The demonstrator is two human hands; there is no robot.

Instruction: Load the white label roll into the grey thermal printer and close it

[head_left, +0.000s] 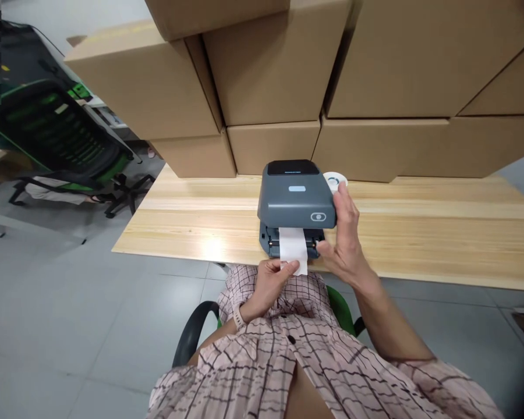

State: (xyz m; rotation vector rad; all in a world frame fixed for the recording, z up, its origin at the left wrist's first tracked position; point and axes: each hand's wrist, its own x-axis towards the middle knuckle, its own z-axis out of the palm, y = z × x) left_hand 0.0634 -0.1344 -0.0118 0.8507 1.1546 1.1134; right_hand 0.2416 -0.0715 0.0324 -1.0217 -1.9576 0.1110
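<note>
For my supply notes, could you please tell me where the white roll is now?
In the head view, the white roll sits on the table, right of the printer, just beyond the right hand.

Printer lettering (293, 172) illegible, white roll (337, 177) partly hidden

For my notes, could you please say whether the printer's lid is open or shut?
Partly open: the lid is raised at the front, leaving a gap above the base, where the paper strip sticks out.
</note>
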